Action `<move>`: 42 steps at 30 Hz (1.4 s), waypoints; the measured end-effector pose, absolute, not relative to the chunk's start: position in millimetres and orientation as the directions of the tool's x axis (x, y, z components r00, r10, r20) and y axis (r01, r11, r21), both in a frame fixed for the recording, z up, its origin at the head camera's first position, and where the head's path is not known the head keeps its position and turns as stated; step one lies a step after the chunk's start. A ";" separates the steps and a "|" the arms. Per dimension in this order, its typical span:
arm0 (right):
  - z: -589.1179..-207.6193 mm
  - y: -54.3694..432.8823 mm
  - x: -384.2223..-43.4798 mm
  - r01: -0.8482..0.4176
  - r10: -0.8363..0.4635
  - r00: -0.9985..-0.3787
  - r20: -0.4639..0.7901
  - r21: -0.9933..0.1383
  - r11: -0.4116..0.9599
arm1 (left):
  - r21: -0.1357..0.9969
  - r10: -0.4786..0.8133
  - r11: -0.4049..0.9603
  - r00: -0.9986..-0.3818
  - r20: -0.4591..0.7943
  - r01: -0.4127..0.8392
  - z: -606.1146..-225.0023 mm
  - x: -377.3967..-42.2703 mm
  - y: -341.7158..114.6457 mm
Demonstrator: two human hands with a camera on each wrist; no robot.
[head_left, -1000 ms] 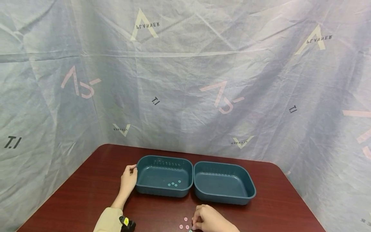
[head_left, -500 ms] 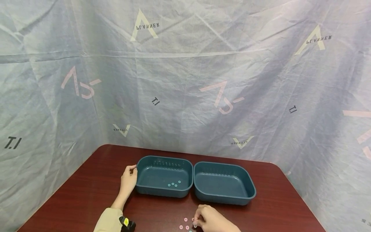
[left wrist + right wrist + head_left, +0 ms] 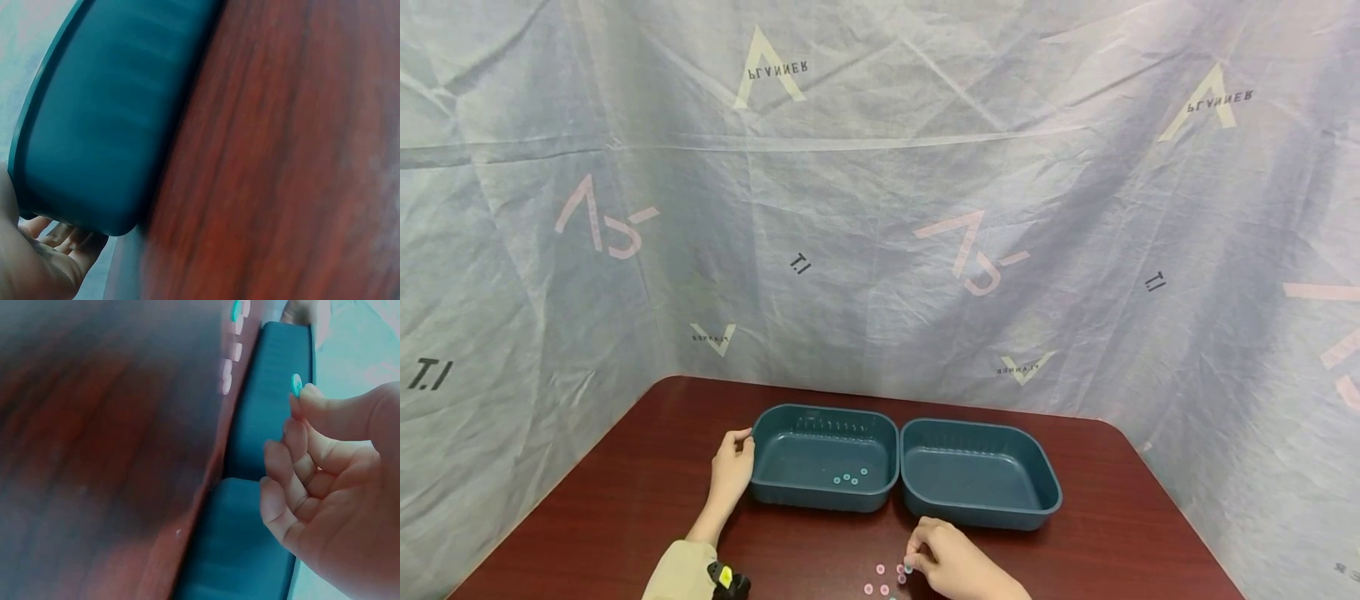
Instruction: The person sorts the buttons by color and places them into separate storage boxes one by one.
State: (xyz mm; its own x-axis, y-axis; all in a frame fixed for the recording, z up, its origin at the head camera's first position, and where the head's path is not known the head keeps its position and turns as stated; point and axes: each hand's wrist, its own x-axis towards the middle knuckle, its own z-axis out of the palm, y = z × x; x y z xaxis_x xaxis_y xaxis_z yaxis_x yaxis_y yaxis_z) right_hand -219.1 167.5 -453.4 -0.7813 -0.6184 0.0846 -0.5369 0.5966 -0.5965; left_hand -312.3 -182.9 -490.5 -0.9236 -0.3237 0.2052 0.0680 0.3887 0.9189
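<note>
My right hand (image 3: pixel 953 560) pinches a small teal button (image 3: pixel 297 385) between thumb and index finger, raised a little above the table; the other fingers curl loosely. Below and left of it, several pink buttons (image 3: pixel 880 569) lie on the table, with a teal button (image 3: pixel 892 597) partly cut off at the bottom edge. At the left end of the left blue tray (image 3: pixel 820 497), my left hand (image 3: pixel 732 463) grips the rim and end wall; some of its fingers are hidden behind the tray in the left wrist view. Several teal buttons (image 3: pixel 847 477) lie inside that tray.
A second blue tray (image 3: pixel 977 513) stands against the right side of the first, with no buttons visible inside. Both are on a dark red wooden table (image 3: pixel 625 500). A pale printed cloth (image 3: pixel 865 208) hangs behind and around it.
My right hand has lifted the teal button off the table and moved slightly forward, uncovering more pink buttons. My left hand has stayed at the tray.
</note>
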 end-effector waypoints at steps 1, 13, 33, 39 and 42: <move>-452.6 167.4 -219.8 -0.543 -0.615 -0.782 0.099 -0.593 0.595 | 0.919 -0.326 0.390 -0.923 0.206 0.067 -490.5 -312.2 -182.8; -438.3 160.7 -228.1 -0.570 -0.587 -0.783 0.206 -0.616 0.544 | 0.919 -0.333 0.390 -0.921 0.204 0.063 -489.9 -312.3 -182.2; -418.7 140.0 -249.6 -0.583 -0.495 -0.805 0.326 -0.589 0.560 | 0.917 -0.345 0.393 -0.914 0.212 0.064 -490.7 -313.7 -181.0; -417.8 132.2 -258.0 -0.569 -0.461 -0.819 0.341 -0.580 0.583 | 0.917 -0.348 0.393 -0.912 0.216 0.067 -490.6 -314.0 -181.8; -418.1 129.0 -260.9 -0.558 -0.449 -0.828 0.337 -0.583 0.591 | 0.921 -0.341 0.383 -0.916 0.212 0.070 -491.1 -313.6 -181.6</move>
